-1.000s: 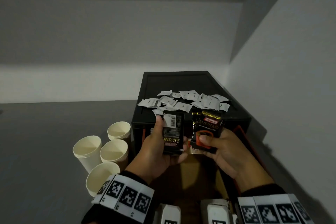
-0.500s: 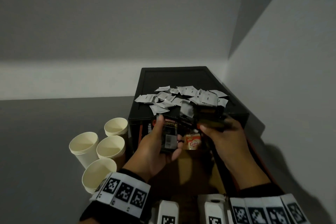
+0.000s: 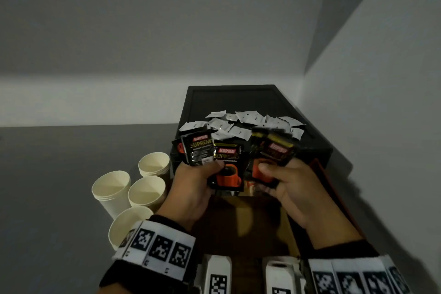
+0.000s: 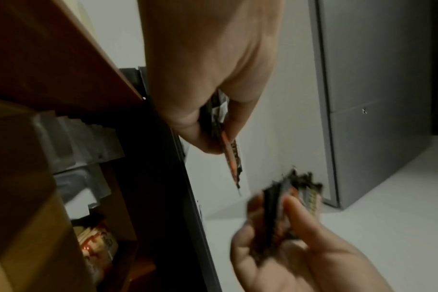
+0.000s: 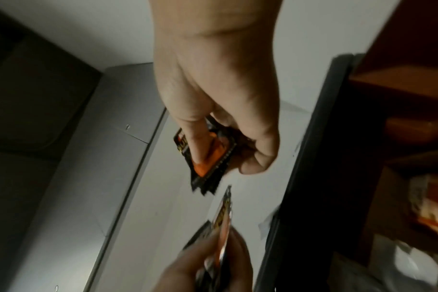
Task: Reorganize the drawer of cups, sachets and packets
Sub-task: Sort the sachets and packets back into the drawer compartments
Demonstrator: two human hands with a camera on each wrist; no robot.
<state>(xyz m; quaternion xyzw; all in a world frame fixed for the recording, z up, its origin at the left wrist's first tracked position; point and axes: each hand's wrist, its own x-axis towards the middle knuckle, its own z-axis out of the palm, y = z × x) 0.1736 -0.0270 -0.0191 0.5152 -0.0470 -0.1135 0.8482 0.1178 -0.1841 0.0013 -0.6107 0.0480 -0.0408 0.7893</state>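
Both hands have come apart since half a second ago, when they met close together over the drawer; now each one holds its own black coffee packets up in plain view. In the head view the left hand (image 3: 198, 181) grips a fan of packets (image 3: 216, 157), thumb pressed on the front one, which shows an orange cup. The right hand (image 3: 290, 184) holds a second bunch of packets (image 3: 272, 153) just beside, at 3 o'clock from the first, thumb on the front and fingers (image 3: 269, 192) curled behind; this bunch is blurred. The left wrist view shows the left-hand packets pinched edge-on between thumb and fingers.

Beyond the hands, at 12 o'clock, many small white sachets (image 3: 248, 120) lie in a loose heap on the top of the black drawer unit (image 3: 229, 98), which stands in the corner of the walls. Below the hands the open drawer (image 3: 288, 229) shows a brown inside, and I cannot tell well what lies in it. Four cream paper cups (image 3: 146, 192) stand upright on the grey surface (image 3: 59, 198) at 9 o'clock from the left hand, close together, just beside the unit.
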